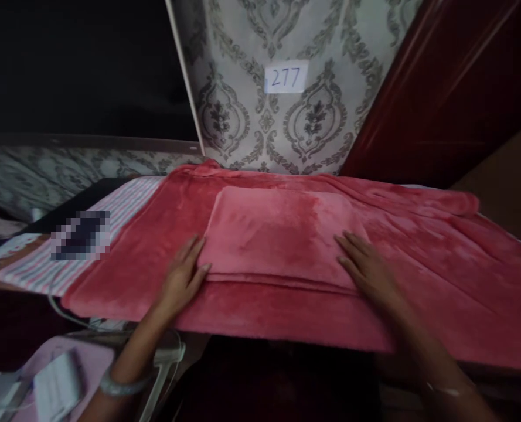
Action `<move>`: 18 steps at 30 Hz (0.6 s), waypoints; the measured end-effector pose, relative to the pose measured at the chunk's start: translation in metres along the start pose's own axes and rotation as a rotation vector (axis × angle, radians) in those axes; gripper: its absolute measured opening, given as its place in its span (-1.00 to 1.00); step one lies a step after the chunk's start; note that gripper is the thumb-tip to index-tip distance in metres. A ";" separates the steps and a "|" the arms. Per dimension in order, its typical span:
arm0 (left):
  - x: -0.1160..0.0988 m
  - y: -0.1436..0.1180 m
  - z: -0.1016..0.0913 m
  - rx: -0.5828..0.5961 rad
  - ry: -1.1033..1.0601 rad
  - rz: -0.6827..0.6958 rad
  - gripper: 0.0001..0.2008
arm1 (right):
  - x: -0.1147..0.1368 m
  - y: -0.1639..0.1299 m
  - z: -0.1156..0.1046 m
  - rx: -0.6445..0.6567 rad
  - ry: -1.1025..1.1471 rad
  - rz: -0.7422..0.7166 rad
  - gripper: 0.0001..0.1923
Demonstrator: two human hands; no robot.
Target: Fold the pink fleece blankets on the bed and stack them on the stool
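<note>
A folded pink fleece piece [269, 234] lies flat in the middle of a larger red-pink plush blanket [132, 258] spread over the table. Its layered fold edge faces me. My left hand [183, 272] rests at its left edge, fingers stretched out, thumb on the near left corner. On the opposite side, my right hand [365, 264] lies with extended fingers on the right edge. Both hands are open, palms down, touching the cloth without gripping it. The underside of the folded piece is hidden.
A striped cloth [123, 202] shows at the table's left, with a blurred-out dark item [82, 235] on it. Behind stand a large dark screen [79, 70] and a dark red panel [440, 88]. Lower left, a pink stool [95, 357] holds white boxes [58, 384]; a cable hangs nearby.
</note>
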State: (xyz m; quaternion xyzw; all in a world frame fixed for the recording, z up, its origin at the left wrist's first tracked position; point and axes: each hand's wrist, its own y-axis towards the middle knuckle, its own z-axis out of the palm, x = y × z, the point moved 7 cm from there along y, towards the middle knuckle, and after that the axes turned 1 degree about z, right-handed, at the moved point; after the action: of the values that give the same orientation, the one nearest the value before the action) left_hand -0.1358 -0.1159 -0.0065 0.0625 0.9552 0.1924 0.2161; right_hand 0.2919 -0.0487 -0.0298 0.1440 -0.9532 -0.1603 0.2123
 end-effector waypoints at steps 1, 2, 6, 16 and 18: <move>0.015 -0.013 -0.010 -0.065 -0.080 -0.107 -0.44 | -0.010 -0.013 -0.005 -0.042 0.028 0.048 -0.37; 0.027 -0.025 -0.017 -0.117 -0.149 -0.202 -0.47 | -0.019 -0.027 -0.009 -0.075 0.053 0.110 -0.35; 0.030 -0.048 -0.020 -0.161 -0.276 -0.294 -0.66 | -0.045 -0.071 -0.024 -0.186 0.150 0.399 -0.26; -0.003 -0.031 0.001 -0.105 -0.042 -0.155 -0.70 | -0.038 -0.086 -0.032 -0.188 0.387 0.708 -0.44; -0.001 -0.030 0.001 -0.140 -0.098 -0.150 -0.65 | -0.033 -0.084 -0.037 -0.232 0.470 0.689 -0.49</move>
State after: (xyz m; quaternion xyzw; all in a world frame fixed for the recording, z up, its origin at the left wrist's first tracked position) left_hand -0.1356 -0.1436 -0.0186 -0.0150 0.9297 0.2389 0.2801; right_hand 0.3544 -0.1224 -0.0409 -0.1748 -0.8468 -0.1491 0.4797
